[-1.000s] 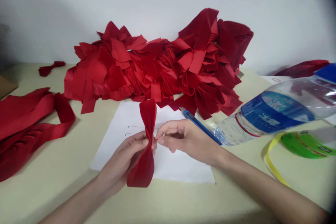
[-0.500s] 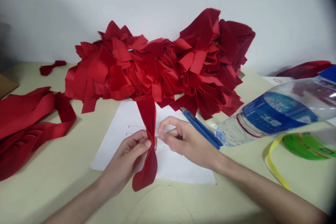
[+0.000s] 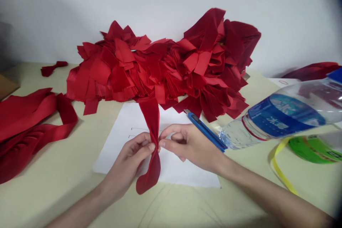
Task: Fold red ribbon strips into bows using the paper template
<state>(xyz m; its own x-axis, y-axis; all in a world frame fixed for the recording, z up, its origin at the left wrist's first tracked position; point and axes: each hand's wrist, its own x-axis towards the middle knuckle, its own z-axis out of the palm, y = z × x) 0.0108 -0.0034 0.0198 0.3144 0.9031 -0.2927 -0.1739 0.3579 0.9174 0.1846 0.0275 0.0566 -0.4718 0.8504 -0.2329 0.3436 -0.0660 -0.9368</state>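
Note:
A strip of red velvet ribbon (image 3: 151, 175) hangs upright, pinched narrow at its middle, its lower end curling to the left. My left hand (image 3: 135, 155) is closed on that narrow middle, thumb in front. From the other side, my right hand (image 3: 184, 142) has its thumb and forefinger closed at the ribbon's right edge, touching it; whether something thin is also between them is hidden. Under both hands lies a white paper sheet (image 3: 181, 174) with printed lines. A blue utility knife (image 3: 205, 130) with its blade tip out rests just beyond my right hand.
A large heap of cut red ribbon pieces (image 3: 165, 67) stands against the wall. More red ribbon (image 3: 32, 121) lies at left, with a small red bow (image 3: 53, 68) behind. To the right are a tipped clear bottle (image 3: 283, 114), a green roll (image 3: 312, 149) and a yellow strip (image 3: 280, 167).
My right hand has moved slightly left, and its thumb and forefinger now meet the ribbon's edge. My left hand keeps its hold on the ribbon.

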